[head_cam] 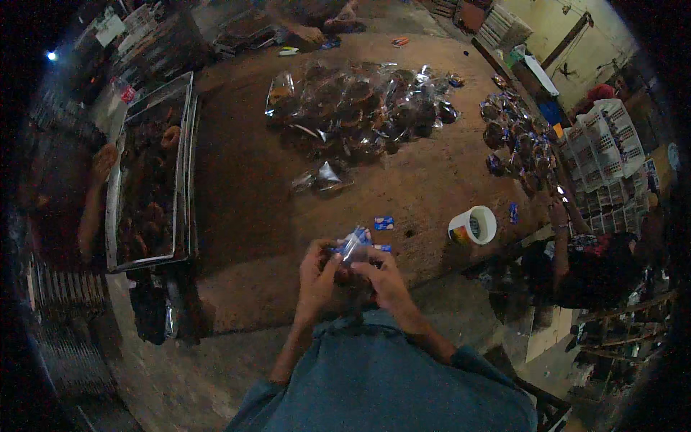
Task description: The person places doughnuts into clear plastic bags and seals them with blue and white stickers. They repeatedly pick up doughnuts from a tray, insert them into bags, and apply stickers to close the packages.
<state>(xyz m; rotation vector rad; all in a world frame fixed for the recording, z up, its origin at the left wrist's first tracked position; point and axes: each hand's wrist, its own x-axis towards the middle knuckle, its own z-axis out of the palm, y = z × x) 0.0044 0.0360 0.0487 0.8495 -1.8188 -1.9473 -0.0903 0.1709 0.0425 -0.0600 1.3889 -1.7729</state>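
Close to my body, at the table's near edge, my left hand (317,275) and my right hand (386,281) hold a clear plastic packet (353,244) between them. Blue printed paper shows at its top; its lower part is dark and partly hidden by my fingers. Just beyond lies a blue printed label (384,223), and part of another blue label (383,248) shows beside my right fingers. Further off, a small clear-wrapped packet (328,177) rests in front of a large heap of plastic-bagged brown ring-shaped baked goods (356,105).
A white tub (459,227) with small contents stands at right, near a blue label (513,213) and a heap of labelled packets (518,135). Metal-rimmed trays (186,162) of rings line the left. Co-workers' arms (94,200) reach in around the wooden table (243,216). White crates (604,146) stand right.
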